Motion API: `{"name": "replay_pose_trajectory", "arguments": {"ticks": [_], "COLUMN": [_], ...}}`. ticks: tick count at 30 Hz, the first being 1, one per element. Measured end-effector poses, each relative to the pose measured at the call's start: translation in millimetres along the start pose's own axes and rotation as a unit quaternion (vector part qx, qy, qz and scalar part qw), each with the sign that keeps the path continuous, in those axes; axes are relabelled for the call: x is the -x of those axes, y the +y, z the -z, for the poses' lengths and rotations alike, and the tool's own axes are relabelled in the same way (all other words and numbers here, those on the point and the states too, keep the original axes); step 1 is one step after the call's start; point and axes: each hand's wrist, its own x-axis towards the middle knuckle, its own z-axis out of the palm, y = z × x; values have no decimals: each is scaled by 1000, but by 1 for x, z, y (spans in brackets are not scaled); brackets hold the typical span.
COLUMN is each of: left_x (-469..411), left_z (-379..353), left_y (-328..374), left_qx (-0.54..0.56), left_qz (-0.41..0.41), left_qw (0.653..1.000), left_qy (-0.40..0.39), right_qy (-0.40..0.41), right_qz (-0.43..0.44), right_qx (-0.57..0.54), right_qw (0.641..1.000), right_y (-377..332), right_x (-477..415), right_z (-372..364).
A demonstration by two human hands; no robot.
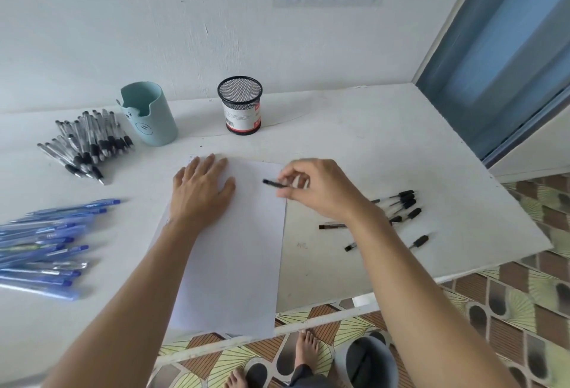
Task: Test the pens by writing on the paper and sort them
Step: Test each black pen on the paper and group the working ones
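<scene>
One head view: the left hand [202,190] lies flat with straight fingers on the paper [234,252], while the right hand [317,187] pinches a black pen [274,183] above its right edge. Recommended: maintain paper pressure and lower the tip squarely.

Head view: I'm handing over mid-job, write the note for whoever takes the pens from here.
Left hand lies flat on the paper.
Right hand pinches a black pen above the paper's right edge.
Piles: clear pens far left, blue pens near left, capped black pens right.
Teal holder and mesh cup stand behind; no pens show inside.
Done: paper looks nearly unmarked. Left: test the held pen, then the rest, sort.
</scene>
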Motion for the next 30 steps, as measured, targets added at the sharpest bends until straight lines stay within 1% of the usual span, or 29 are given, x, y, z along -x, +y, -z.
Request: {"name": "replay_pose_trajectory", "arguments": {"ticks": [2, 3, 7, 9, 10, 13, 15, 17, 19, 21, 23, 25, 27, 29, 30], "left_x": [-1, -1, 2, 4, 6, 7, 7, 7, 6, 5, 3, 1, 0, 1, 1], "left_z": [1, 2, 11, 13, 13, 9, 6, 6, 5, 6, 7, 9, 13, 18, 22], "left_y": [-2, -3, -5, -4, -3, -2, -2, -2, -1, 0, 2, 2, 1, -1, -1], "left_qx": [29, 58, 213, 229, 225, 208, 204, 186, 135, 75, 60, 73, 107, 182, 243], "left_qz": [2, 7, 50, 60, 59, 22, -4, -8, -4, -10, -15, -6, 8, 38, 64], "left_qw": [1000, 998, 972, 966, 966, 970, 970, 977, 990, 997, 998, 997, 994, 982, 968], "left_qy": [10, 18, 81, 107, 114, 128, 135, 107, 50, 14, -3, -11, -11, -23, -24], "right_qy": [37, 42, 27, 34, 41, 65, 64, 79, 114, 144, 113, 49, 8, -14, -24], "right_qz": [-12, -30, -136, -190, -203, -218, -213, -191, -161, -112, -85, -82, -82, -81, -82], "right_qx": [-30, -38, -76, -106, -118, -134, -125, -77, 16, 100, 163, 218, 245, 250, 252], "right_qw": [999, 998, 987, 975, 971, 965, 967, 975, 980, 978, 976, 971, 966, 965, 964], "right_y": [-17, -23, -27, -23, -21, -20, -21, -16, -6, 7, 17, 23, 25, 23, 23], "right_x": [-15, -24, -50, -56, -57, -59, -59, -58, -57, -56, -55, -53, -52, -53, -53], "right_z": [-11, -18, -60, -82, -90, -96, -90, -84, -81, -80, -82, -84, -85, -85, -85]}}
